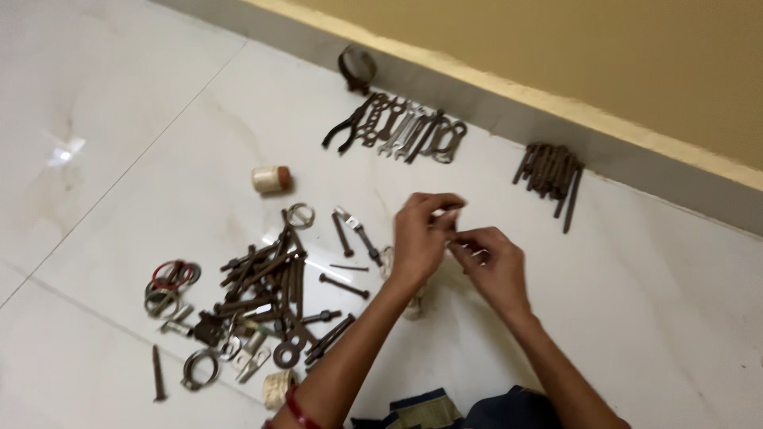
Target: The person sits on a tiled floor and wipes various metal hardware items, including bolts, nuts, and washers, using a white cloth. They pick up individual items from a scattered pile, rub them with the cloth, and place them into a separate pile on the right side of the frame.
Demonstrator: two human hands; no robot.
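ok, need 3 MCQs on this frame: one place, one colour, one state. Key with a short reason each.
1. Where does the row of spanners lie?
A. by the wall skirting
B. under the hands
C. at the frame's bottom edge

2. What colour is the bangle on the left wrist?
A. blue
B. red
C. green

3. What are the left hand and right hand doing?
A. lying flat on the floor
B. each gripping a spanner
C. raised together, fingers pinching something small and pale

Key: 1 A, the spanners sit in a line close to the grey skirting, far side of the floor. 2 B, a red band shows on the left forearm near the bottom edge. 3 C, both hands meet above the floor, fingertips closed on a small pale item; what it is cannot be told.
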